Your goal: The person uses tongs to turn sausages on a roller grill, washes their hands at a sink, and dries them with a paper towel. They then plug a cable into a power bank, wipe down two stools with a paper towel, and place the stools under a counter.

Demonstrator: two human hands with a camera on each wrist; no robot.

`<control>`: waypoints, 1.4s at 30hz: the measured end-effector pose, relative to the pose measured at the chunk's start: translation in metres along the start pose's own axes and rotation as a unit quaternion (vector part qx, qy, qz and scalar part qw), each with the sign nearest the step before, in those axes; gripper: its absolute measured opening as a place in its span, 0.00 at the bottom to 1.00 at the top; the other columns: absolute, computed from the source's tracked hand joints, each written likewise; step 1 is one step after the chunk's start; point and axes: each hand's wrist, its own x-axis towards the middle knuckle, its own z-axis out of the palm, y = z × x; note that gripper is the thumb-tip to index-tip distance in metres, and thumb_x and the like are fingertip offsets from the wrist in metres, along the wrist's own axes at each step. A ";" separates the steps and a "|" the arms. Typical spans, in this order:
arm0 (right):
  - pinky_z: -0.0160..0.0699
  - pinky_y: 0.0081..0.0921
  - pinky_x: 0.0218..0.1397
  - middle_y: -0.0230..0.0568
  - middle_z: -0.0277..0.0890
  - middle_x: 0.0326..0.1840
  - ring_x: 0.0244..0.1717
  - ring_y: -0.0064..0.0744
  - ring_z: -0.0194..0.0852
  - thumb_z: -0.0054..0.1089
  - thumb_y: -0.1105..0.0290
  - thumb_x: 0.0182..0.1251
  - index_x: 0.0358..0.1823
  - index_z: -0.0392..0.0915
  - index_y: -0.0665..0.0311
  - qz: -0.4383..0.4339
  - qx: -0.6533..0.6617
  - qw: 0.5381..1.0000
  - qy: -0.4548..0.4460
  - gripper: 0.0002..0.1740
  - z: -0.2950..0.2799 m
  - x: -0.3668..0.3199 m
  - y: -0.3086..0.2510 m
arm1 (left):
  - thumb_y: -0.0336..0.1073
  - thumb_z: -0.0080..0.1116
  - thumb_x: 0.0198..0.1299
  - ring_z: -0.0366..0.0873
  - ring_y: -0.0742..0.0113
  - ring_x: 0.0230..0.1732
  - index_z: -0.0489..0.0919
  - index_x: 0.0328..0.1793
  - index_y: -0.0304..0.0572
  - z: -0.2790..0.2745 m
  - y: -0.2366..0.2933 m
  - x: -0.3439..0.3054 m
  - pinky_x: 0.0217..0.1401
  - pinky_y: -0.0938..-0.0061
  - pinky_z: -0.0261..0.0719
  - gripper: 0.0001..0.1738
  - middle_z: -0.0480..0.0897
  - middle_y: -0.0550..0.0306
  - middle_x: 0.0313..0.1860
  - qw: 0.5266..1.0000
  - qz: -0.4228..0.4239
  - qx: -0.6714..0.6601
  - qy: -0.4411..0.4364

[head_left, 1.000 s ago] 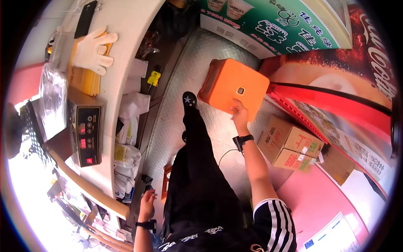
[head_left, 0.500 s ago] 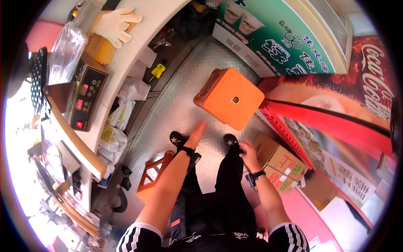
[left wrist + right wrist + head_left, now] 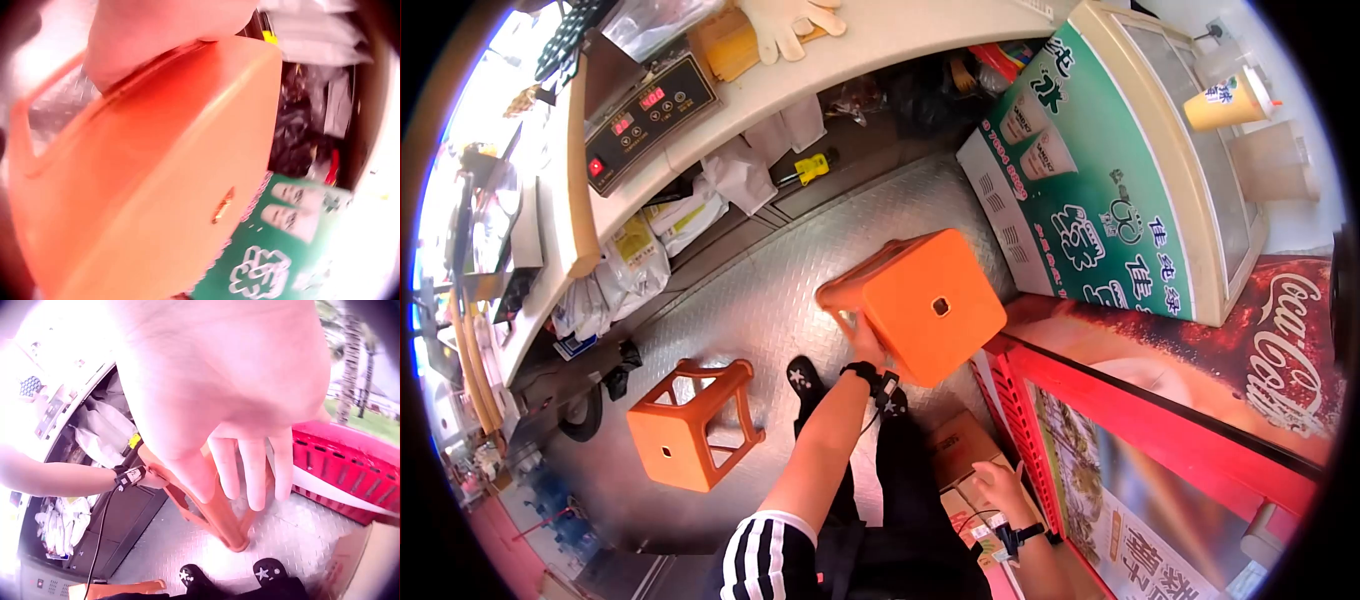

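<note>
My left hand (image 3: 866, 345) grips the side of an orange plastic stool (image 3: 930, 290) just under its seat edge. The stool is tilted, its square seat with a small centre hole facing up toward me. In the left wrist view the hand (image 3: 169, 37) lies over the seat's edge beside an opening between the legs, its fingertips hidden. My right hand (image 3: 1000, 488) hangs apart from the stool, above cardboard boxes. Its fingers (image 3: 253, 469) are extended and hold nothing in the right wrist view. A second orange stool (image 3: 675, 440) stands on the floor at left.
A long counter (image 3: 800, 90) with a control panel (image 3: 650, 115) runs along the left, with plastic bags (image 3: 635, 260) beneath. A green-fronted cabinet (image 3: 1090, 190) and a red cooler (image 3: 1140, 410) bound the right. Cardboard boxes (image 3: 965, 450) sit by the cooler; patterned metal floor (image 3: 750, 290) lies between.
My right hand has left the stool's seat and drawn back. My left hand has reached forward and taken hold of the stool's side. The view has turned, bringing the second stool fully into sight.
</note>
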 end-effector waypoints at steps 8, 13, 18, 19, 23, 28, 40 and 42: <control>0.37 0.56 0.73 0.34 0.82 0.43 0.47 0.31 0.79 0.58 0.70 0.62 0.50 0.78 0.57 -0.195 0.167 0.961 0.099 0.14 -0.071 0.110 -0.127 | 0.72 0.30 0.63 0.72 0.56 0.61 0.69 0.64 0.38 -0.035 0.152 -0.076 0.66 0.65 0.68 0.44 0.75 0.52 0.61 0.999 0.033 -0.003 0.031; 0.70 0.27 0.57 0.43 0.80 0.46 0.50 0.33 0.77 0.57 0.78 0.57 0.46 0.79 0.67 -0.333 0.164 0.900 0.230 0.13 -0.200 0.172 -0.275 | 0.69 0.29 0.65 0.72 0.56 0.61 0.66 0.67 0.39 -0.070 0.224 -0.158 0.63 0.65 0.72 0.42 0.74 0.51 0.62 0.995 0.092 0.000 0.041; 0.75 0.26 0.40 0.40 0.80 0.36 0.33 0.31 0.77 0.59 0.75 0.58 0.42 0.77 0.66 -0.422 0.099 0.794 0.426 0.10 -0.355 0.272 -0.413 | 0.67 0.31 0.66 0.72 0.57 0.62 0.63 0.68 0.40 -0.058 0.254 -0.209 0.63 0.64 0.73 0.40 0.72 0.50 0.64 0.993 0.098 -0.031 0.059; 0.75 0.30 0.42 0.41 0.79 0.36 0.36 0.37 0.77 0.61 0.73 0.56 0.48 0.74 0.64 -0.416 0.090 0.781 0.458 0.16 -0.385 0.296 -0.438 | 0.66 0.31 0.66 0.72 0.57 0.62 0.63 0.69 0.40 -0.057 0.254 -0.210 0.62 0.64 0.74 0.40 0.71 0.50 0.64 0.991 0.113 -0.016 0.067; 0.69 0.40 0.55 0.43 0.74 0.47 0.52 0.46 0.69 0.69 0.67 0.49 0.57 0.68 0.59 -0.406 -0.032 0.671 0.619 0.32 -0.486 0.389 -0.527 | 0.66 0.33 0.67 0.72 0.58 0.61 0.63 0.69 0.41 -0.014 0.256 -0.225 0.60 0.65 0.76 0.39 0.72 0.51 0.64 0.988 0.110 -0.049 0.094; 0.73 0.42 0.48 0.40 0.78 0.37 0.47 0.47 0.74 0.63 0.62 0.53 0.30 0.84 0.55 -0.227 -0.161 0.745 0.606 0.07 -0.574 0.460 -0.557 | 0.53 0.36 0.71 0.75 0.58 0.58 0.65 0.67 0.40 0.027 0.257 -0.253 0.57 0.65 0.78 0.29 0.74 0.50 0.62 0.972 0.136 -0.089 0.171; 0.74 0.27 0.43 0.44 0.73 0.37 0.37 0.32 0.74 0.50 0.78 0.67 0.41 0.70 0.69 -0.553 -0.010 0.811 0.191 0.04 -0.339 0.214 -0.475 | 0.62 0.41 0.67 0.74 0.61 0.58 0.65 0.67 0.43 0.061 0.238 -0.312 0.59 0.64 0.77 0.34 0.74 0.55 0.61 0.929 0.178 -0.225 0.236; 0.78 0.35 0.42 0.52 0.77 0.42 0.40 0.50 0.79 0.48 0.83 0.61 0.50 0.74 0.68 -0.568 0.010 0.819 -0.082 0.16 -0.250 0.158 -0.440 | 0.62 0.42 0.66 0.74 0.61 0.58 0.65 0.67 0.44 0.064 0.232 -0.320 0.59 0.64 0.77 0.34 0.74 0.55 0.61 0.919 0.203 -0.227 0.249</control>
